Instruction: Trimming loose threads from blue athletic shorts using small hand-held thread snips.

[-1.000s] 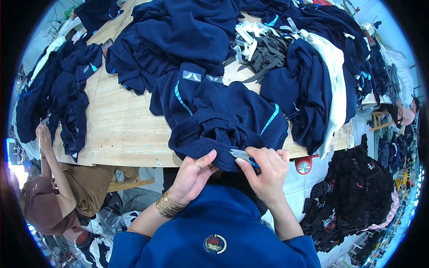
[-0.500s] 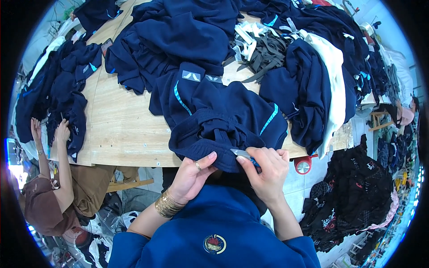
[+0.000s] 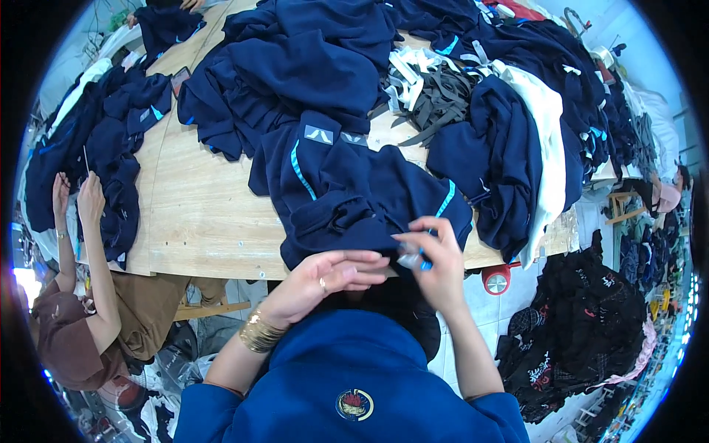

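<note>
A navy garment [image 3: 332, 240] with light-blue side stripes lies before me, its gathered waistband end near the table edge. My left hand [image 3: 325, 282] is just at its near edge, fingers stretched out flat and holding nothing; whether it touches the cloth is unclear. My right hand [image 3: 442, 269] is at the garment's near right corner, fingers curled around thread snips [image 3: 410, 261] with a metal blade and blue handle, smeared by motion. A grey patch [image 3: 319, 134] with a white mark shows on the garment's far part.
Navy garments [image 3: 295, 59] heap up beyond. A bundle of grey and white strips [image 3: 436, 96] sits to their right, beside navy and white cloth [image 3: 550, 155]. At left, a co-worker's hands [image 3: 90, 198] handle navy clothing. Black clothes [image 3: 580, 325] pile on the floor at right.
My left hand has let go of the waistband and its fingers have straightened. The waistband has dropped flatter onto the garment. My right hand has lifted slightly away with the snips.
</note>
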`<state>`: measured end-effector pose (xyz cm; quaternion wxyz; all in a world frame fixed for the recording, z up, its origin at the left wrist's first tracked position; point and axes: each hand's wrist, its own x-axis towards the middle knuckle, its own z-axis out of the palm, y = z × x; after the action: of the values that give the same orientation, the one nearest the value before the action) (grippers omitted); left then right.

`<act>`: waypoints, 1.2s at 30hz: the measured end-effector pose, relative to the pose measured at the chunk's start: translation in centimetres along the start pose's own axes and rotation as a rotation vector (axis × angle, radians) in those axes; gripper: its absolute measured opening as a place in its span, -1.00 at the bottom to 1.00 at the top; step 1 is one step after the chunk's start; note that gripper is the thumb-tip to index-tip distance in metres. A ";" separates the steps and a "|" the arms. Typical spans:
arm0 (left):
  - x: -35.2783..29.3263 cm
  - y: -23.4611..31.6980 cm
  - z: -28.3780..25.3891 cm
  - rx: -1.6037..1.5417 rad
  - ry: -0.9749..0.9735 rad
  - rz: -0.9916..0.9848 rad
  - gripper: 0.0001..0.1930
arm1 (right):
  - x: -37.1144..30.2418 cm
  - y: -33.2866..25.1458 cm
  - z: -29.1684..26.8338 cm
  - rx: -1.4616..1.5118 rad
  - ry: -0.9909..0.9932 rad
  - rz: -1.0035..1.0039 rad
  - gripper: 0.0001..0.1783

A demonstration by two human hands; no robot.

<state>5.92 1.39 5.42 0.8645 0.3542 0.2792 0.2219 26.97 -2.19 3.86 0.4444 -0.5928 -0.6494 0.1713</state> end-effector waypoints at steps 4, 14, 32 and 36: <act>-0.5 3.8 0.0 0.890 0.110 0.545 -0.44 | 3.2 -0.2 -2.7 0.191 -0.386 0.401 -0.88; 0.8 11.8 -0.9 0.815 -0.220 0.317 -0.73 | 9.7 -5.4 -9.1 0.491 -1.003 0.289 -0.82; -2.6 14.8 -3.6 0.963 0.145 0.467 -0.80 | 10.8 -4.0 -13.4 0.309 -1.078 0.279 -0.80; -4.3 15.4 -7.8 0.813 0.280 0.433 -0.83 | 10.7 -2.3 -14.4 0.321 -0.960 0.298 -0.75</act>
<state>-5.09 12.70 13.52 0.5440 0.6801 0.3770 0.3153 37.87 2.74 17.42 0.1531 -0.4578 -0.6542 0.5823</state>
